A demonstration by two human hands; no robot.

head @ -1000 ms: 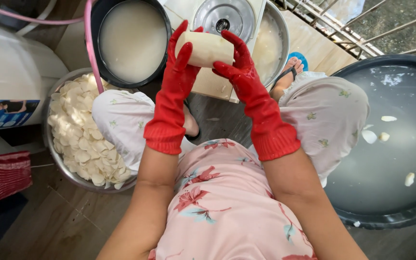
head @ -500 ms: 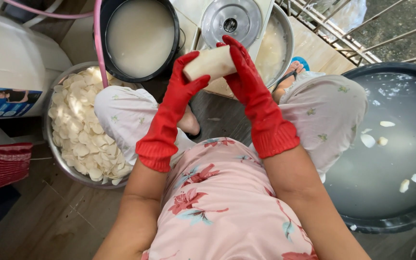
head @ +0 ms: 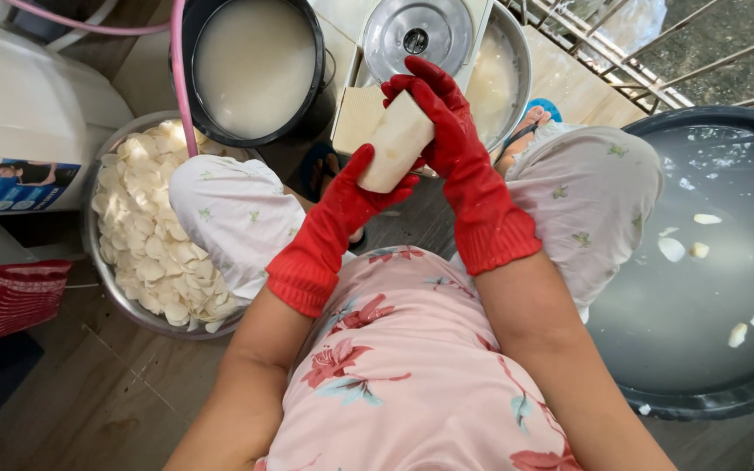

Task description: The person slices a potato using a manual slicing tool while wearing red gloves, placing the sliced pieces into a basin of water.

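Item: pale block (head: pixel 394 139), peeled, cream, roughly oblong, held at frame centre, 12 o'clock of the lap.
Left hand (head: pixel 346 205): red glove, cupped under the block's lower end, thumb up its side.
Right hand (head: pixel 442 122): red glove, fingers wrapped over the upper end and far face, closed on it.
Handling, judged: firm, fairly light, probably wet and slick; best gripped around the long sides with both palms.
Surroundings: bowl (head: pixel 98 262) of white slices at 9 o'clock; pot (head: pixel 255 65) of milky liquid at 11; lid (head: pixel 416 35) at 12; dark tub (head: pixel 700 262) of water with floating pieces at 3.
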